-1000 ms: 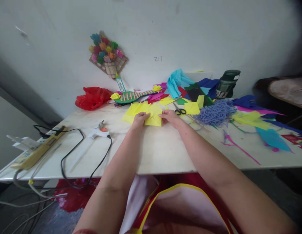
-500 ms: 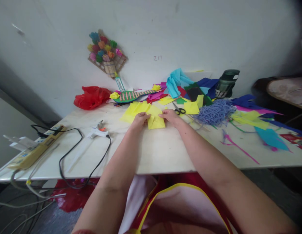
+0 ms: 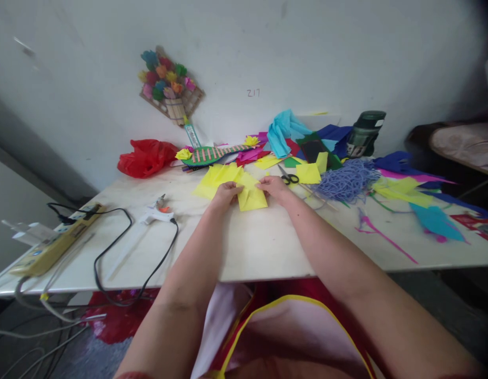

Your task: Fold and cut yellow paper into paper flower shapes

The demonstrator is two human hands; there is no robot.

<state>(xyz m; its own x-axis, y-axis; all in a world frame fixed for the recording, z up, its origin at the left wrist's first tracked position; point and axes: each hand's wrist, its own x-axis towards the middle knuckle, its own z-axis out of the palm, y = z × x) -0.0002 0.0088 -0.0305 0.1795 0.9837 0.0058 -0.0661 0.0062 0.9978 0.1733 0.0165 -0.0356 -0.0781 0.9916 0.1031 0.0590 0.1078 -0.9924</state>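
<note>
Here our left hand [image 3: 225,193] and right hand [image 3: 272,187] are both pinching the folded yellow paper [image 3: 252,198], fingertips pressed on its left and right upper edges, though from this distance we cannot quite tell which fingers are gripping. The paper is lying flat on the white table [image 3: 260,242], just in front of a spread of more yellow sheets [image 3: 217,176]. Black-handled scissors [image 3: 290,179] are sitting just beyond our right hand, with a heap of blue yarn [image 3: 346,181] further right. A glue gun [image 3: 159,211] is resting well to the left.

"217" on the wall [image 3: 346,63]
</note>
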